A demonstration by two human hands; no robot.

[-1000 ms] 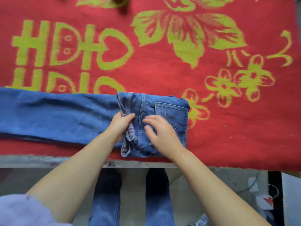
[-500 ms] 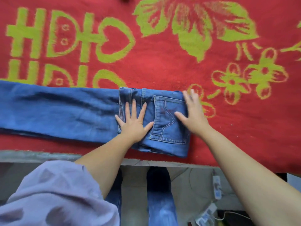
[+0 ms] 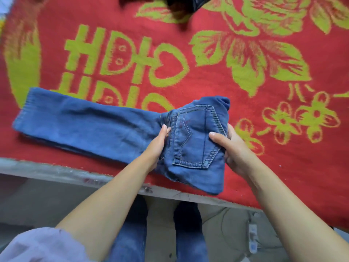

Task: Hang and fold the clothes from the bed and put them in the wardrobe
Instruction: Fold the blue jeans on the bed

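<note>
A pair of blue jeans [image 3: 85,125] lies across the red bed cover, legs stretched to the left. Its folded waist part, back pocket up, is lifted off the cover near the bed's front edge. My left hand [image 3: 157,142] grips the left side of that fold, fingers tucked beneath. My right hand [image 3: 229,146] grips its right side, thumb on top over the pocket's corner.
The red blanket [image 3: 207,87] with yellow-green flowers and characters covers the bed. A dark garment [image 3: 187,2] lies at the far top edge. The bed's grey front edge [image 3: 47,169] runs below the jeans. A white power strip [image 3: 252,238] lies on the floor.
Both hands were pressing flat on the folded waist part; now they grip its two sides and have lifted it off the blanket, tilted. The view has pulled back, showing the jeans' leg ends.
</note>
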